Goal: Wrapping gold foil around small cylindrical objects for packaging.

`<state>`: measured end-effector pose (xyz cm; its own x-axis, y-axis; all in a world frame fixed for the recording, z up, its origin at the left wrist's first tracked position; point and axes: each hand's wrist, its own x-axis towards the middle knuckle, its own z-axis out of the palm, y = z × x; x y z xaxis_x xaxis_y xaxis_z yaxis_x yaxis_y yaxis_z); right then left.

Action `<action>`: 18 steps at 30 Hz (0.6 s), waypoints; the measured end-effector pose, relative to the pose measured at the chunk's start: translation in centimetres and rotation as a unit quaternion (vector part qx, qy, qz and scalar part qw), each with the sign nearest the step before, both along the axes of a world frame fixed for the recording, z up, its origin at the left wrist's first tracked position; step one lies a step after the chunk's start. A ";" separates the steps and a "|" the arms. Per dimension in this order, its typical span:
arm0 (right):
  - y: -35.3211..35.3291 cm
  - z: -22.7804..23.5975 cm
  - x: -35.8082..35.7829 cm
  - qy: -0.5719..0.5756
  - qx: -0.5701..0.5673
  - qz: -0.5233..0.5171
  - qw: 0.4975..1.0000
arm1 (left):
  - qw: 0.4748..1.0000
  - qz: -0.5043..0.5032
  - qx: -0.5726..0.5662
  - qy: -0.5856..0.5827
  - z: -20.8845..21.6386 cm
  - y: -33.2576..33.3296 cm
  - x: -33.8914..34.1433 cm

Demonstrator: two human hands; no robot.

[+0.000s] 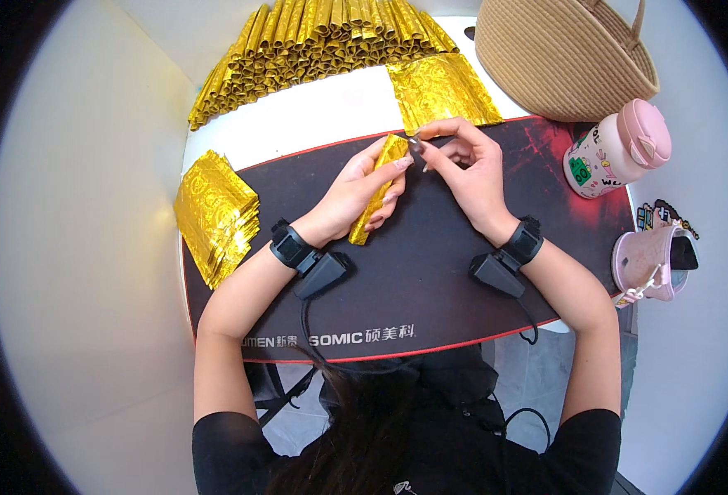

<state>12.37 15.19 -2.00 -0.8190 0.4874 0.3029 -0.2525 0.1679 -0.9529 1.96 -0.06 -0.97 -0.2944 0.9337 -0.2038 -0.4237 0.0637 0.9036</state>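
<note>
My left hand (351, 194) is closed around a rolled gold foil paper (374, 200), a narrow flattened tube held at a slant over the dark desk mat. Its thumb lies along the tube near the upper end. Just right of that end is my right hand (473, 169), thumb and forefinger drawn together in a pinch beside the tube's tip. Something small, dark and shiny shows at those fingertips; whether it is a nail or an object is unclear. Beyond the hands lies a flat stack of gold foil paper (445, 89). Another fanned stack of gold sheets (215, 216) rests left of my left forearm.
Many gold foil rolls (314, 41) are piled at the back on the white table (298, 115). A woven basket (562, 58) stands back right, with a pink-lidded bottle (611, 153) and pink holder (652, 264) nearer. Black wrist devices with cables hang over the desk mat (413, 289).
</note>
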 end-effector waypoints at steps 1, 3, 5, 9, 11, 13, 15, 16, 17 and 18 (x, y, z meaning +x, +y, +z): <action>0.0 0.0 0.0 0.000 0.000 -0.001 1.000 | 1.000 0.001 -0.009 -0.001 0.2 0.0 0.1; 0.0 0.1 0.1 0.029 0.078 -0.031 0.996 | 1.000 0.001 -0.017 -0.002 0.2 0.1 0.3; -0.1 0.2 0.0 0.027 0.081 -0.038 0.996 | 0.999 -0.004 -0.033 0.015 0.1 0.0 0.3; 0.1 -0.1 -0.1 0.017 0.113 -0.051 0.992 | 0.998 -0.033 -0.042 0.031 0.3 -0.1 0.4; 0.2 -0.4 -0.1 0.012 0.109 -0.046 0.993 | 0.998 -0.042 -0.040 0.031 0.6 -0.1 0.4; 0.4 -0.6 -0.1 0.008 0.105 -0.040 0.994 | 0.998 -0.045 -0.041 0.032 0.8 -0.2 0.4; 0.5 -0.8 -0.2 -0.018 0.065 -0.012 0.998 | 0.998 -0.047 -0.041 0.033 0.9 -0.2 0.4; 0.5 -0.6 -0.2 -0.018 0.065 -0.012 0.998 | 0.997 -0.047 -0.043 0.036 0.9 -0.2 0.4; 0.4 -0.4 -0.2 -0.025 0.073 -0.015 0.997 | 0.997 -0.047 -0.045 0.040 0.9 -0.3 0.3; 0.4 -0.3 -0.2 -0.031 0.081 -0.018 0.996 | 0.997 -0.046 -0.045 0.040 0.8 -0.3 0.3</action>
<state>12.18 15.55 -2.27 -0.8219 0.4649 0.3293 -0.1853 0.3284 -0.9262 2.26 -0.37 -0.13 -0.2263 0.9367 -0.2672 -0.3392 0.1813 0.9231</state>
